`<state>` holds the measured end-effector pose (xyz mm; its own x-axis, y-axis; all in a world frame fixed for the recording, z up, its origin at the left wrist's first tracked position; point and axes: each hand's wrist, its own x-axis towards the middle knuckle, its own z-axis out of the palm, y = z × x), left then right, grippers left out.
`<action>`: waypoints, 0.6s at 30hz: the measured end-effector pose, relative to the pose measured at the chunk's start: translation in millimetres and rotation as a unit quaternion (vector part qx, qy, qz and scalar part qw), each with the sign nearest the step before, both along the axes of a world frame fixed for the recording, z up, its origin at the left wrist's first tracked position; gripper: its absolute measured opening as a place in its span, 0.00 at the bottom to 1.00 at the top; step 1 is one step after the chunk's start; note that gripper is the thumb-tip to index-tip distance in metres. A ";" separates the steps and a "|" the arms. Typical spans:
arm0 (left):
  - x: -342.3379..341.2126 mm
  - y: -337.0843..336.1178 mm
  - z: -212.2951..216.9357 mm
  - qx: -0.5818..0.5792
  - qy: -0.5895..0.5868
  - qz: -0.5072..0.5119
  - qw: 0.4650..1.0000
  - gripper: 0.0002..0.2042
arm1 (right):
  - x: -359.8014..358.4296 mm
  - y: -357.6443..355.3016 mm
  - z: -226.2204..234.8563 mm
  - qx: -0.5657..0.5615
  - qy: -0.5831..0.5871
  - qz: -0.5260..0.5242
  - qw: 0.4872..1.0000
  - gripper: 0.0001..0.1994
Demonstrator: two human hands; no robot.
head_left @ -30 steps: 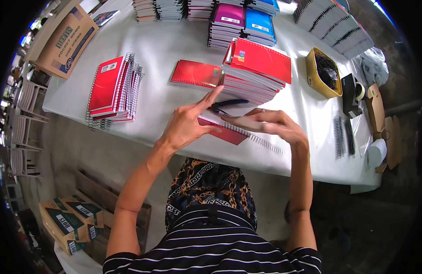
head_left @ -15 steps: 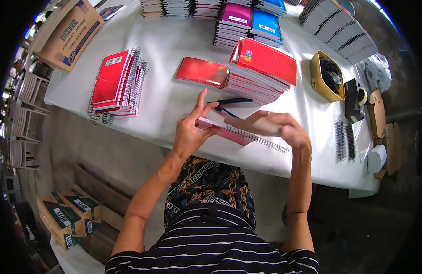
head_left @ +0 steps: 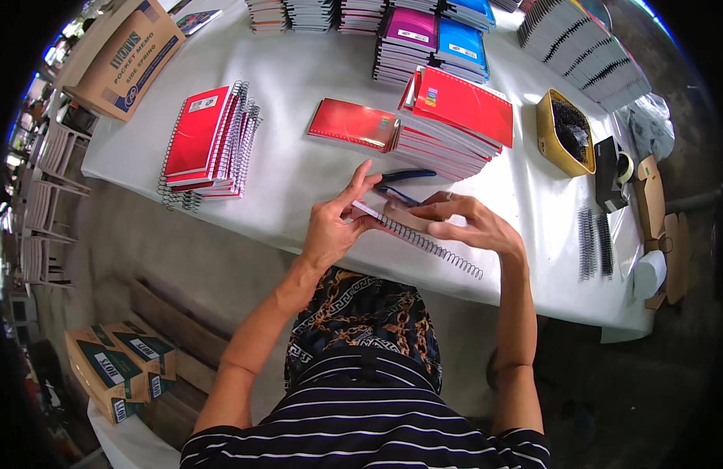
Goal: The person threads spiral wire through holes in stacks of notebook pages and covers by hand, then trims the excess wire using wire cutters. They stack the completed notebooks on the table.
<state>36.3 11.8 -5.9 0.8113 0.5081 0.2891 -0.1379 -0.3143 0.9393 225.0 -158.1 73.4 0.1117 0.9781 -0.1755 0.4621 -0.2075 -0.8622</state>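
Observation:
My left hand point(head_left: 335, 226) grips a small notebook point(head_left: 366, 209) by its left end, page edges up, with the index finger raised. A metal spiral coil point(head_left: 432, 247) runs along the notebook's edge, and its free end sticks out to the right. My right hand point(head_left: 477, 224) pinches a brownish flat piece point(head_left: 405, 218) between thumb and fingers, against or just over the coil. Motion blurs that piece, so its kind is unclear. Just beyond my hands lie dark-handled pliers point(head_left: 408, 174). Behind them stands a stack of red notebooks point(head_left: 463, 109), beside a lower red notebook point(head_left: 349, 123).
Red notebooks with coils point(head_left: 197, 133) are piled at the left. Purple and blue notebooks point(head_left: 459, 48) stand at the back. A yellow tin point(head_left: 550, 144) holds dark coils, with loose coils point(head_left: 586, 242) nearer me. A cardboard box point(head_left: 130, 62) sits on the table's far left corner.
My right hand has drawn slightly nearer the notebook, and its fingers show more clearly. The coil's free end has shifted a little left and down. My left hand keeps its grip.

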 end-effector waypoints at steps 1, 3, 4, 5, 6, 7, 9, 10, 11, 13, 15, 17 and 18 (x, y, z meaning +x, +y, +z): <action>-1.7 0.3 1.8 -0.003 0.008 -0.013 1.000 0.45 | 3.1 0.2 -1.2 0.011 0.031 -0.005 0.999 0.27; -2.9 0.1 1.3 -0.016 0.011 -0.019 1.000 0.45 | 2.7 -7.3 -4.3 0.136 0.175 -0.001 0.975 0.27; -2.1 0.9 -0.3 -0.022 0.010 -0.018 1.000 0.45 | 2.2 -9.1 -4.8 0.196 0.246 0.001 0.949 0.27; -1.7 1.8 -0.2 -0.026 0.012 -0.021 0.999 0.45 | 3.2 -3.3 3.2 0.111 0.109 0.035 0.987 0.27; -2.3 1.5 0.3 -0.018 0.013 -0.022 1.000 0.45 | 3.2 -0.5 2.4 0.089 0.086 0.025 0.992 0.27; -3.1 0.5 1.1 -0.010 0.013 -0.023 1.000 0.46 | 3.0 1.5 1.1 0.067 0.064 0.015 0.996 0.27; -1.8 -0.6 0.2 0.002 0.002 -0.015 1.000 0.46 | 5.1 0.4 -1.4 0.137 0.151 0.025 0.979 0.25; 0.3 0.1 -1.3 0.007 -0.007 -0.012 1.000 0.46 | 6.0 0.7 -0.9 0.117 0.114 0.027 0.986 0.26; 0.8 1.0 -1.2 0.014 -0.011 -0.012 1.000 0.47 | 1.3 3.4 4.6 0.100 0.080 0.025 0.991 0.27; -2.1 0.7 0.0 -0.036 0.017 -0.029 0.999 0.47 | -3.2 11.5 3.9 0.031 -0.027 0.002 0.999 0.29; -1.1 1.1 1.4 -0.043 0.020 -0.031 0.998 0.47 | 2.4 4.7 -2.9 0.098 0.103 0.009 0.990 0.28; -2.1 2.4 0.8 -0.004 0.014 -0.027 1.000 0.47 | -0.9 7.1 -1.0 0.143 0.108 0.030 0.983 0.26; -3.1 2.4 -0.4 -0.013 0.019 -0.028 0.999 0.46 | -4.9 9.2 2.4 0.115 0.083 0.012 0.990 0.28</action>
